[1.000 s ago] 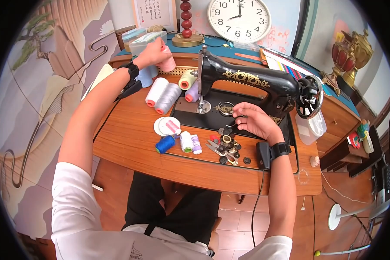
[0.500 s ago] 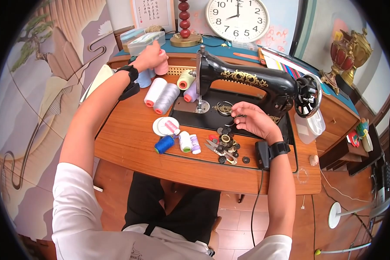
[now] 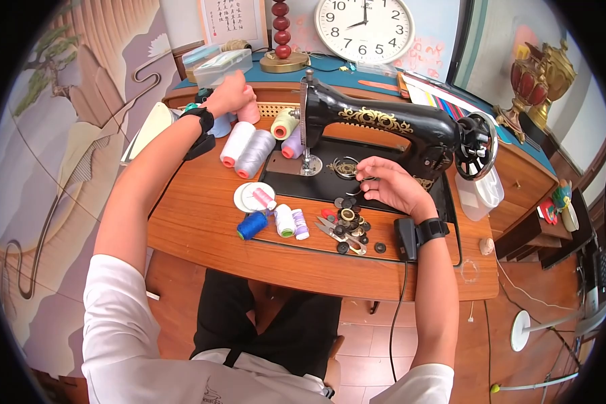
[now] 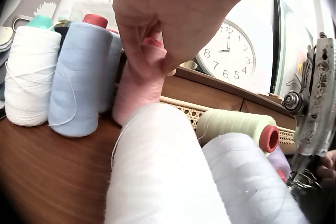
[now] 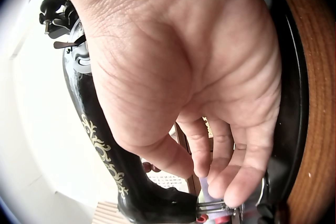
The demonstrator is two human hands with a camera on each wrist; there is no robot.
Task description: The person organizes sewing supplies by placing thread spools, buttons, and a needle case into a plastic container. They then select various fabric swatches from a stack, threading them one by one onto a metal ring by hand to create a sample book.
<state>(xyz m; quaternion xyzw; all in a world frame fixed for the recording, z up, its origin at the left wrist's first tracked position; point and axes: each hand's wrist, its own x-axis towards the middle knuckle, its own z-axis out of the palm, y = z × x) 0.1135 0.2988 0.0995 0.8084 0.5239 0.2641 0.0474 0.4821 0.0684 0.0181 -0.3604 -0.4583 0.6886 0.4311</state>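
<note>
My left hand [image 3: 227, 95] pinches the top of an upright pink thread cone [image 3: 249, 113], at the back left beside light-blue cones [image 4: 77, 79]. In the left wrist view, fingers cover part of the pink cone [image 4: 139, 90], whose base is down by the table. White [image 3: 238, 143] and silver-grey [image 3: 255, 153] cones lie in front of it, with pale green [image 3: 284, 125] and lilac [image 3: 292, 144] ones to their right. My right hand [image 3: 397, 187], fingers loosely bent and holding nothing, hovers over the bed of the black sewing machine [image 3: 377, 120].
Small spools, including a blue one [image 3: 252, 225], lie near two white discs [image 3: 243, 197]. Scissors [image 3: 343, 238] and dark buttons [image 3: 380, 247] are at front centre. A clear box [image 3: 232, 66] stands behind my left hand, another container [image 3: 479, 195] right of the machine.
My left hand has moved down and slightly left with the pink cone, lowering it beside the blue cones. My right hand keeps nearly the same pose over the machine bed.
</note>
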